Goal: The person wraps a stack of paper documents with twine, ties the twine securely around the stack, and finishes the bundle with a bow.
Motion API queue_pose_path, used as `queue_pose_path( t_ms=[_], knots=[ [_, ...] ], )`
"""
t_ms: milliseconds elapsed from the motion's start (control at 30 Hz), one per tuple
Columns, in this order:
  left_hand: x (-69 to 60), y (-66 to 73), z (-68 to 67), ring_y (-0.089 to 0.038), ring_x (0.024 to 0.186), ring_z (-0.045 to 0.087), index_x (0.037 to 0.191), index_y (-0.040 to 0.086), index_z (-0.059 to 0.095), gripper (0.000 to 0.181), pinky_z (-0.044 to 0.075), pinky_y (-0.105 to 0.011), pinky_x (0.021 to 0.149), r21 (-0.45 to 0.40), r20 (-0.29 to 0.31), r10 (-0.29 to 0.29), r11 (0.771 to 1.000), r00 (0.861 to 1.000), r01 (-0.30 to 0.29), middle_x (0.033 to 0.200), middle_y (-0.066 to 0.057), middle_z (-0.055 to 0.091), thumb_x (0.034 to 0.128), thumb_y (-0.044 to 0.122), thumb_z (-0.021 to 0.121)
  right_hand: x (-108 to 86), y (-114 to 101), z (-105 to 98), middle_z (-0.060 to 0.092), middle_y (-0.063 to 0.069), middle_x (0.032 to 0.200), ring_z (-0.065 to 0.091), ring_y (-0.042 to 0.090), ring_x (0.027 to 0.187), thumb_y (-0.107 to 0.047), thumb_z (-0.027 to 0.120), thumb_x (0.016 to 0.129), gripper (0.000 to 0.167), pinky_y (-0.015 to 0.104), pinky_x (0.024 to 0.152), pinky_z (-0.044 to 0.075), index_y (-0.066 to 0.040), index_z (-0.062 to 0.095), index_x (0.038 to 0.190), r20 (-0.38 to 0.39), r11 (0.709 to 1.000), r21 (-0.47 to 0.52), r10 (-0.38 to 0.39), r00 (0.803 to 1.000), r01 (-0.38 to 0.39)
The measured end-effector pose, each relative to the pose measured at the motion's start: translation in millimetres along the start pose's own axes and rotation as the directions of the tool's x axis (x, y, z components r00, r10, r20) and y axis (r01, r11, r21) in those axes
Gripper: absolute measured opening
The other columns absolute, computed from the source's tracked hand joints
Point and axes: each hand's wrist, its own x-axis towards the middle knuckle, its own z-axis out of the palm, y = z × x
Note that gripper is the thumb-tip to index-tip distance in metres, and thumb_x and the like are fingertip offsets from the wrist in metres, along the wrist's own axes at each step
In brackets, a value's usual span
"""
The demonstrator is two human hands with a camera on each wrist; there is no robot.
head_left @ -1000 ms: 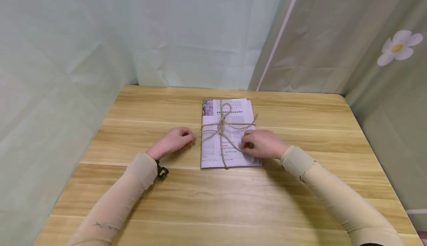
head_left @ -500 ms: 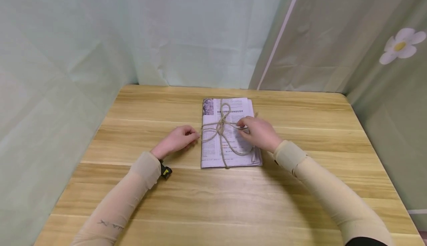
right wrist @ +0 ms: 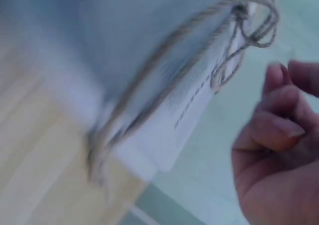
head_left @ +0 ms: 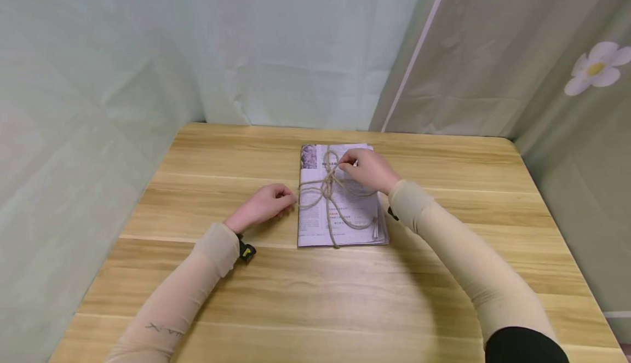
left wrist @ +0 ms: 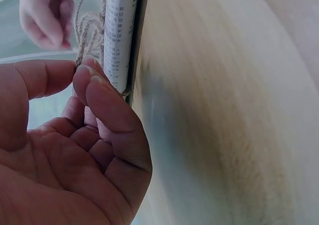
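A folded stack of newspaper lies on the wooden table, with brown twine crossed over it and tied in a bow at the middle. At the stack's left edge my left hand pinches a loop of the twine between thumb and forefinger; the left wrist view shows the twine rising from those fingertips. My right hand hovers over the upper part of the stack, fingertips beside the bow's upper loop. In the right wrist view, its bent fingers hold nothing visible and stand apart from the twine loop.
The wooden table reaches the pale green curtain behind it. Loose twine ends lie on the newspaper's right side. A black band with a small device is on the left wrist.
My right hand has let go of the lower-right twine end, passed over the right-hand strands and moved up to the top loop. My left hand stays almost still at the left edge.
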Motion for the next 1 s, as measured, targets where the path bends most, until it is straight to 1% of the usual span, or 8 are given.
queue_pose_path(
  t_ms=[133, 233, 367, 433, 567, 633, 700, 1000],
  knots=[
    [-0.5, 1.5, 1.4, -0.02, 0.067, 0.056, 0.105, 0.001, 0.066, 0.027, 0.049, -0.031, 0.06, 0.016, 0.011, -0.009, 1.0, 1.0, 0.009, 0.088, -0.013, 0.066, 0.1047, 0.027, 0.059, 25.2, -3.2, 3.4, 0.069, 0.001, 0.1, 0.059, 0.019, 0.085, -0.031, 0.061, 0.103, 0.023, 0.039, 0.076, 0.048, -0.012, 0.073, 0.108, 0.083, 0.99, 0.059, 0.123, 0.989, -0.128],
    [-1.0, 2.3, 3.4, -0.02, 0.067, 0.055, 0.105, 0.002, 0.067, 0.028, 0.048, -0.031, 0.061, 0.019, 0.02, -0.008, 1.0, 1.0, 0.008, 0.088, -0.013, 0.065, 0.1047, 0.029, 0.059, 37.4, -5.7, 8.9, 0.056, -0.003, 0.079, 0.046, 0.017, 0.067, -0.038, 0.063, 0.101, 0.027, 0.035, 0.064, 0.039, -0.013, 0.071, 0.095, 0.117, 0.976, 0.005, 0.218, 0.969, -0.22],
    [-2.2, 4.3, 6.1, -0.019, 0.066, 0.055, 0.104, 0.003, 0.067, 0.028, 0.047, -0.031, 0.061, 0.005, 0.015, -0.007, 1.0, 1.0, 0.007, 0.087, -0.013, 0.065, 0.1046, 0.03, 0.06, 44.7, -7.4, 13.4, 0.047, -0.001, 0.065, 0.032, 0.016, 0.058, -0.033, 0.069, 0.096, 0.027, 0.034, 0.057, 0.03, -0.011, 0.068, 0.081, 0.159, 0.966, 0.009, 0.254, 0.954, -0.258],
    [-2.2, 4.6, 6.5, -0.019, 0.066, 0.054, 0.104, 0.003, 0.067, 0.027, 0.047, -0.03, 0.06, 0.001, 0.01, -0.007, 1.0, 1.0, 0.007, 0.086, -0.013, 0.065, 0.1044, 0.03, 0.06, 44.5, -7.0, 13.7, 0.055, 0.0, 0.069, 0.036, 0.016, 0.06, -0.027, 0.071, 0.094, 0.022, 0.033, 0.059, 0.033, -0.01, 0.068, 0.08, 0.156, 0.964, 0.07, 0.244, 0.957, -0.257],
    [-2.7, 4.6, 5.2, -0.018, 0.066, 0.054, 0.105, 0.002, 0.066, 0.028, 0.047, -0.03, 0.06, 0.004, 0.009, 0.004, 1.0, 1.0, -0.004, 0.087, -0.013, 0.065, 0.1046, 0.029, 0.06, 42.0, -1.7, 11.3, 0.068, 0.004, 0.093, 0.054, 0.018, 0.081, -0.021, 0.072, 0.094, 0.014, 0.036, 0.075, 0.044, -0.008, 0.07, 0.089, 0.108, 0.935, 0.24, 0.243, 0.964, -0.262],
    [-3.6, 4.7, 4.5, -0.018, 0.066, 0.054, 0.105, 0.001, 0.066, 0.028, 0.047, -0.031, 0.06, 0.001, 0.013, 0.005, 1.0, 1.0, -0.005, 0.087, -0.014, 0.065, 0.1047, 0.028, 0.06, 41.2, 2.4, 10.9, 0.069, 0.005, 0.104, 0.057, 0.019, 0.093, -0.021, 0.073, 0.095, 0.014, 0.036, 0.083, 0.046, -0.007, 0.072, 0.095, 0.063, 0.914, 0.305, 0.26, 0.963, -0.267],
    [-4.3, 3.7, 4.0, -0.019, 0.065, 0.054, 0.104, 0.001, 0.066, 0.028, 0.047, -0.03, 0.059, 0.007, 0.018, 0.011, 1.0, 1.0, -0.011, 0.087, -0.014, 0.065, 0.1047, 0.028, 0.06, 40.8, 7.9, 11.3, 0.069, 0.007, 0.105, 0.058, 0.02, 0.096, -0.022, 0.074, 0.095, 0.016, 0.036, 0.084, 0.046, -0.006, 0.072, 0.098, 0.019, 0.897, 0.344, 0.29, 0.957, -0.278],
    [-9.2, -3.9, 1.9, -0.019, 0.064, 0.053, 0.098, 0.002, 0.065, 0.029, 0.044, -0.028, 0.056, 0.046, 0.043, 0.012, 0.999, 0.999, -0.014, 0.081, -0.012, 0.063, 0.1055, 0.029, 0.059, 35.4, 30.2, 13.1, 0.063, 0.008, 0.106, 0.052, 0.021, 0.094, -0.025, 0.071, 0.097, 0.024, 0.033, 0.079, 0.041, -0.004, 0.067, 0.105, -0.118, 0.801, 0.488, 0.454, 0.883, -0.346]
  ],
)
